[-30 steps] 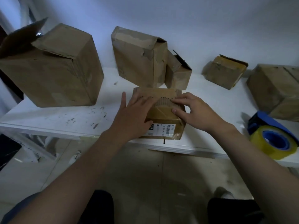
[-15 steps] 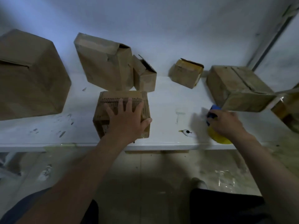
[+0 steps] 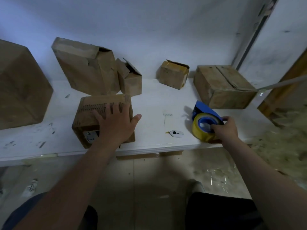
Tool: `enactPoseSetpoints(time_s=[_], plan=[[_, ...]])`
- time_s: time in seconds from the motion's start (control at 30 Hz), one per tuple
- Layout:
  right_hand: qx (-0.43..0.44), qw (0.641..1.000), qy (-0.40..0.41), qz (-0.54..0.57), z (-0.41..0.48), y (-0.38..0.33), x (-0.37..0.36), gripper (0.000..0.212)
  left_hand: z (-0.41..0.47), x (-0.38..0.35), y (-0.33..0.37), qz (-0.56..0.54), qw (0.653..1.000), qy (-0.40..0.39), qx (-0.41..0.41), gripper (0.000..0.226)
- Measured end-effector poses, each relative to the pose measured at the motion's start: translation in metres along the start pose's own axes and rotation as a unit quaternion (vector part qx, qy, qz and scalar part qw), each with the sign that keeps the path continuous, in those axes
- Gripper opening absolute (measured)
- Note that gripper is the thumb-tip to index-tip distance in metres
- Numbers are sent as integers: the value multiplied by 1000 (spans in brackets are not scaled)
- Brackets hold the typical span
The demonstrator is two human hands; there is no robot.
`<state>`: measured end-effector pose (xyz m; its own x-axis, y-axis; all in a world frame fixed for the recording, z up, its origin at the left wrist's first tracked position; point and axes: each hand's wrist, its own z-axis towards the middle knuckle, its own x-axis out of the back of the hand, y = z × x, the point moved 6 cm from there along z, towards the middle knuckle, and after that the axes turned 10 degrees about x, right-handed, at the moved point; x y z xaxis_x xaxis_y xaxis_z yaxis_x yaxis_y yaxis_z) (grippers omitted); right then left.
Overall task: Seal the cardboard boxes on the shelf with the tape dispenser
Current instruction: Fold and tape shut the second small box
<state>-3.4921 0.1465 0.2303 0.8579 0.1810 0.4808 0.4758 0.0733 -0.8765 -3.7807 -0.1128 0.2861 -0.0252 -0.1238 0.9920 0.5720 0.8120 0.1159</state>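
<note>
The left hand (image 3: 116,128) lies flat on the small box (image 3: 90,105), fingers (image 3: 101,117) spread. The right hand (image 3: 226,130) fingers wrap around the tape dispenser (image 3: 204,121).

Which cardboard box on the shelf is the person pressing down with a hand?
The labelled box at the front edge of the shelf: the left hand rests spread on its top. The others stand farther back, untouched.

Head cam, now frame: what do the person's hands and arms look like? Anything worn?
Left hand and right hand are bare: no gloves, rings, watch or bands visible. Both forearms uncovered to the frame edge; no sleeves show. Dim light hides fine marks.
</note>
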Motion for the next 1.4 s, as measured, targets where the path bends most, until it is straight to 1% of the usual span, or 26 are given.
enactPoseSetpoints(time_s=[0.07, 0.13, 0.17, 0.23, 0.27, 0.33, 0.4, 0.43, 0.47, 0.53, 0.6, 0.67, 0.7, 0.77, 0.8, 0.9, 0.97, 1.1, 1.17, 1.3, 1.4], plan=[[1, 998, -2, 56, -4, -16, -2, 50, 1, 4, 1, -20, 1000, 10, 1, 67], [25, 992, -16, 123, -10, -41, -7, 51, 5, 9, -3, -66, 997, 24, -1, 61], [47, 987, -29, 148, -15, -56, -10, 51, 6, 15, -6, -109, 993, 35, -4, 57], [107, 976, -63, 181, -26, -86, -18, 50, 7, 26, -15, -230, 972, 46, 2, 47], [137, 968, -82, 191, -33, -101, -26, 49, 7, 31, -21, -271, 962, 41, 11, 42], [188, 954, -117, 201, -48, -131, -43, 50, 7, 40, -32, -284, 958, 22, 26, 39], [251, 939, -140, 191, -59, -159, -61, 52, 15, 42, -46, -309, 951, 2, 33, 42], [287, 928, -151, 182, -63, -174, -72, 54, 21, 43, -55, -348, 936, -11, 39, 44], [315, 918, -162, 178, -67, -187, -83, 56, 29, 42, -65, -403, 913, -31, 56, 46], [368, 895, -185, 172, -72, -210, -107, 58, 39, 37, -81, -505, 852, -96, 97, 39], [418, 873, -198, 157, -77, -228, -129, 57, 43, 38, -85, -577, 796, -147, 110, 33], [441, 858, -213, 152, -81, -238, -150, 55, 49, 39, -90, -634, 743, -175, 127, 47], [447, 853, -223, 151, -81, -240, -159, 55, 51, 40, -92, -653, 722, -185, 135, 51], [449, 848, -241, 147, -80, -239, -176, 55, 58, 38, -99, -675, 697, -193, 150, 48], [450, 846, -248, 145, -78, -239, -183, 55, 61, 37, -102, -677, 691, -198, 156, 45], [457, 839, -260, 142, -73, -236, -196, 54, 70, 35, -102, -667, 695, -224, 147, 44], [460, 835, -267, 143, -70, -236, -199, 54, 75, 34, -103, -667, 692, -231, 156, 41], [466, 827, -277, 146, -69, -237, -201, 54, 79, 33, -109, -680, 675, -230, 174, 33], [470, 824, -282, 144, -69, -238, -202, 54, 80, 33, -110, -682, 672, -230, 175, 29], [482, 817, -284, 136, -72, -236, -202, 55, 78, 36, -110, -681, 671, -230, 182, 32], [498, 813, -276, 121, -76, -233, -202, 56, 74, 39, -115, -677, 673, -228, 190, 22]])
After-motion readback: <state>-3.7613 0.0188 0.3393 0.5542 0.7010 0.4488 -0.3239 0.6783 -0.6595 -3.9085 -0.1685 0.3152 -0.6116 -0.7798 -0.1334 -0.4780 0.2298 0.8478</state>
